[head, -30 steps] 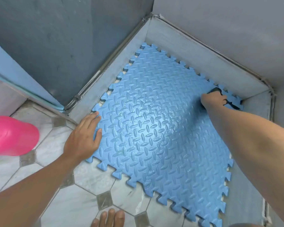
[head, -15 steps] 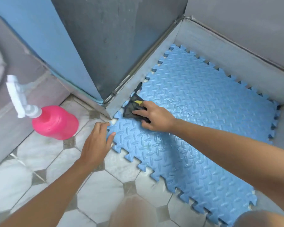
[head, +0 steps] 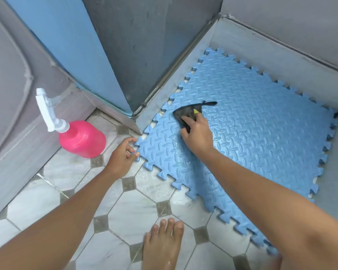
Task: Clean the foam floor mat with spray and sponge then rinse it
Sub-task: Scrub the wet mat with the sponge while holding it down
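Foam floor mat (head: 252,137), blue, toothed edges: lying flat, its far part in the recessed grey tray (head: 281,55), its near part overhanging onto the tiled floor (head: 125,207) toward 6 o'clock.

Sponge (head: 185,114), dark with a yellow corner: resting on the mat's 10 o'clock corner. Right hand (head: 198,133) is pressing it, fingers closed over it.

Left hand (head: 121,156): fingers loosely curled, touching the mat's corner tooth, apparently steadying it.

Step judged: scrubbing; a wet sheen is showing near 7 o'clock. Next move calls for strokes toward the 3 o'clock side, where open mat is waiting.

Spray bottle (head: 80,139), pink: standing at 9 o'clock, well apart.

Bare foot (head: 162,244): at 6 o'clock.
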A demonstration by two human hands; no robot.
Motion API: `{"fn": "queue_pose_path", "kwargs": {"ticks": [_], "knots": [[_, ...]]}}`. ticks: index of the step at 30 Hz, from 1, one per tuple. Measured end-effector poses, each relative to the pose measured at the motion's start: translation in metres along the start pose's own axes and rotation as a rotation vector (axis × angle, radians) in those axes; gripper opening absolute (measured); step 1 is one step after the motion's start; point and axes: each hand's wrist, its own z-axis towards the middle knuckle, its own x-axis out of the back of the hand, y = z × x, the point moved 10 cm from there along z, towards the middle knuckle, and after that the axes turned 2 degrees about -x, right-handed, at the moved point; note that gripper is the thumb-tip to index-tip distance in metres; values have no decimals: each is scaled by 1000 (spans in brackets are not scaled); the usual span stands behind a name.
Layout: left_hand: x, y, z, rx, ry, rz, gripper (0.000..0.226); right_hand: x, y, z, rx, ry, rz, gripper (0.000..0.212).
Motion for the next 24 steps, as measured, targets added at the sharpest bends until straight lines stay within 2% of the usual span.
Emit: {"fn": "queue_pose_path", "kwargs": {"ticks": [3,5,9,11,12,14,17,19,21,24], "knots": [[-4,-1,-1,7,-1,-14,44,-40,-82,-70,269,-122,-2,44],[-5,-2,0,0,-6,-24,50,-49,-108,-111,439,-195,-1,43],[-4,-1,-1,-20,-5,-9,42,-36,-75,-142,661,-309,-50,41],[-3,-1,-1,-19,1,-23,40,-14,-32,-120,602,-289,-74,40],[-3,-2,-1,-17,3,-24,40,-1,-7,-100,516,-267,-101,40],[-4,-2,0,-17,-3,-20,40,27,49,-60,263,-195,-124,42],[-4,-2,1,-27,-12,-16,40,67,130,-27,-202,-22,-33,42],[-4,-2,2,-27,-13,-12,40,74,149,-30,-408,61,26,41],[-3,-4,3,-22,-12,-18,39,61,128,-42,-431,59,33,41],[-3,-4,3,-26,-16,-22,39,27,56,-73,-225,-5,50,42]]}}
